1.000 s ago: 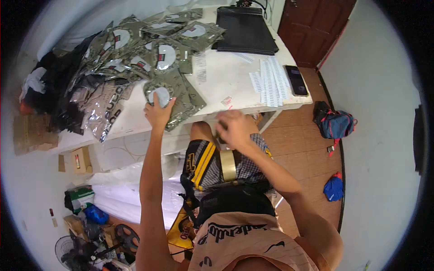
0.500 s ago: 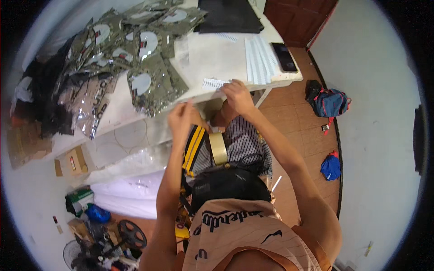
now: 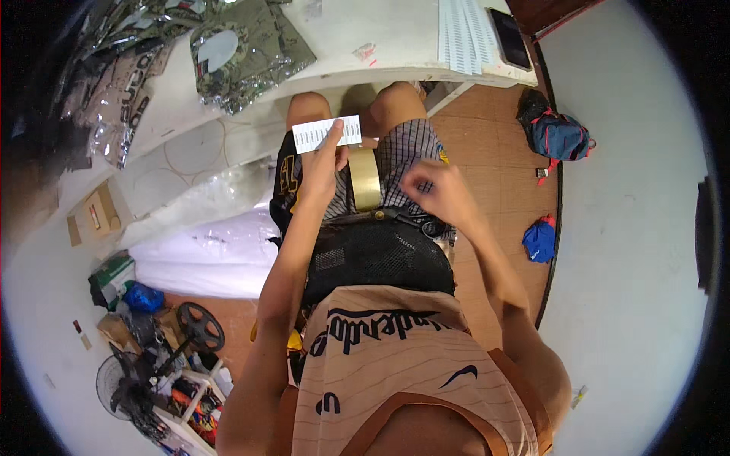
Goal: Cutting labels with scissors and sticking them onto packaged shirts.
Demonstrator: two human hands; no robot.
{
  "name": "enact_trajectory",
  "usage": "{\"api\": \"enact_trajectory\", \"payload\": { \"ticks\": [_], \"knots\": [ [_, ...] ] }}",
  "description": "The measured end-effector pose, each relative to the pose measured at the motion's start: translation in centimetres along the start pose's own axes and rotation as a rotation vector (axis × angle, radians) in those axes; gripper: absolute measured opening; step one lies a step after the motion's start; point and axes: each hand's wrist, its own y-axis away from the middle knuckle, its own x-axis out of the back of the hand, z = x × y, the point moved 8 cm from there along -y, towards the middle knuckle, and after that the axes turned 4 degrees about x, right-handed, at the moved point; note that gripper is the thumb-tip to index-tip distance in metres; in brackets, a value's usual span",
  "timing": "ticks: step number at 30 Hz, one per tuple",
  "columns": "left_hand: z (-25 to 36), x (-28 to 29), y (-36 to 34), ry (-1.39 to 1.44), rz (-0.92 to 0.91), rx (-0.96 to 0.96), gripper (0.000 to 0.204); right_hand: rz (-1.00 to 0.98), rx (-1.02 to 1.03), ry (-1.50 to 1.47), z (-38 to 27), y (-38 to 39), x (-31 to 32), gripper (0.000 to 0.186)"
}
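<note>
My left hand [image 3: 325,171] pinches a small white label strip [image 3: 304,137] printed with rows of dark marks. The strip is held above my lap, with the thumb lying across it. My right hand [image 3: 441,194] hovers over my right thigh, its fingers curled but smeared by motion, so whether anything is in them I cannot make out. Between my thighs stands a roll of yellowish tape [image 3: 365,180]. Just below my right hand, a black looped handle [image 3: 433,227], like that of scissors, lies at the top of a black mesh bag [image 3: 372,258] on my lap.
The white table [image 3: 342,53] bears clear-wrapped camouflage garments [image 3: 251,53], long label strips [image 3: 464,38] and a dark phone [image 3: 509,38]. A backpack [image 3: 561,137] and a blue bag [image 3: 540,241] lie on the floor to the right. A fan [image 3: 118,384] stands lower left.
My left hand now has the label strip, which lay by my right hand at the table edge. Both hands have drawn back over my lap. The view has shifted, with the table higher in it.
</note>
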Motion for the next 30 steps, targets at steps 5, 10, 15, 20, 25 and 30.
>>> {"api": "enact_trajectory", "payload": {
  "ticks": [5, 10, 15, 20, 25, 30],
  "knots": [
    [-1.6, 1.7, 0.8, -0.018, -0.018, 0.062, 0.02, -0.258, 0.002, 0.241, -0.3, 6.7, -1.1, 0.033],
    [1.2, 1.6, 1.7, -0.009, -0.003, -0.014, 0.015, -0.27, 0.021, 0.264, -0.6, 6.5, -1.2, 0.039],
    [3.7, 1.7, 2.5, 0.13, 0.041, -0.071, 0.018, -0.318, -0.083, 0.061, 2.2, 8.9, 1.3, 0.035],
    [5.2, 1.4, 2.9, 0.202, -0.008, -0.146, 0.024, -0.187, -0.526, -0.643, 4.8, 13.1, 0.6, 0.031],
    [6.4, -1.8, 4.8, 0.189, 0.031, -0.223, 0.025, 0.147, -0.478, -0.902, 2.1, 13.0, -1.4, 0.04],
    [7.9, -4.7, 6.5, 0.235, 0.084, -0.374, 0.028, 0.164, -0.26, -1.004, -3.9, 7.9, -2.4, 0.057]
  ]
}}
